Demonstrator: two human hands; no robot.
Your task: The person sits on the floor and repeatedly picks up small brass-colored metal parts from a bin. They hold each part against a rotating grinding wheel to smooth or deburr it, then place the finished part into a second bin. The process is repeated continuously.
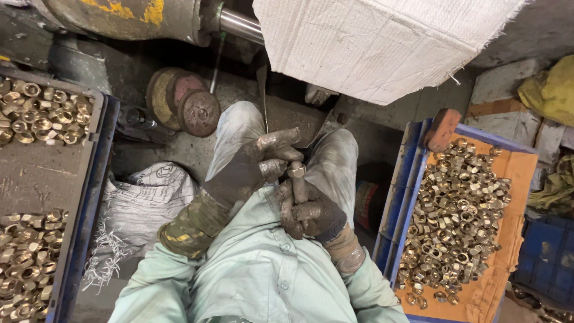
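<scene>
My left hand (pixel 254 167), in a dirty grey glove, reaches across my lap with its fingertips pinching a small brass nut (pixel 297 171). My right hand (pixel 308 210), also gloved and grimy, is closed around a short dark rod (pixel 298 190) that stands upright, with the nut sitting on its top end. Both hands meet above my knees, over pale green trousers and shirt.
A blue crate lined with orange cardboard (pixel 519 170) at right holds several brass nuts (pixel 457 221). A grey tray (pixel 45 173) at left holds more nuts at its top and bottom. A white woven sack (pixel 382 42) hangs ahead; round metal discs (pixel 185 101) lie on the floor.
</scene>
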